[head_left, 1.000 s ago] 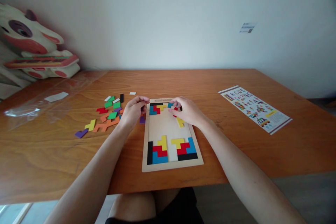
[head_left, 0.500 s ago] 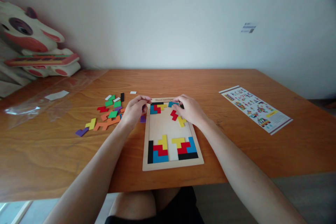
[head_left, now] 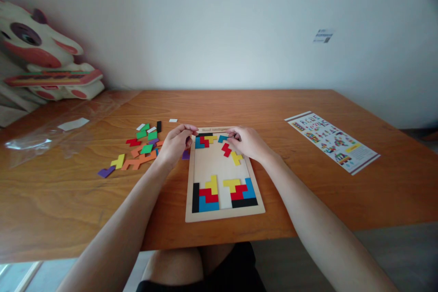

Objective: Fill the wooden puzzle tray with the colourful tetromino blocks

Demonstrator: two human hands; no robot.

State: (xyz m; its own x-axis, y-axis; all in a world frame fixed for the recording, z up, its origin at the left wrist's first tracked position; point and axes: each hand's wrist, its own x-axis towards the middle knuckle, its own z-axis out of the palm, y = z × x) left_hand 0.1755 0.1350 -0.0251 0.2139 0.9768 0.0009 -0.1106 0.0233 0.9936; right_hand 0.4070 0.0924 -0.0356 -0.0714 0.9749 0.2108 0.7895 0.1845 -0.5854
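Observation:
A wooden puzzle board [head_left: 206,164] lies in front of me, with coloured pieces at its near corners and far left corner. My left hand [head_left: 176,143] rests at the board's far left edge, fingers curled; whether they hold anything is hidden. At the far right, my right hand [head_left: 244,141] pinches a blue piece [head_left: 222,138]. Just below it lie a loose red piece [head_left: 226,149] and a yellow piece [head_left: 236,158], both inside the board.
Loose coloured pieces [head_left: 139,161] are scattered left of the board. Clear plastic packaging [head_left: 44,134] and a cow-shaped toy [head_left: 54,66] sit further left. A printed sheet [head_left: 331,141] lies on the right of the wooden table [head_left: 273,109].
My right hand has shifted slightly, and the blue piece has moved a little left and nearer to me. My left hand has stayed at the board's edge.

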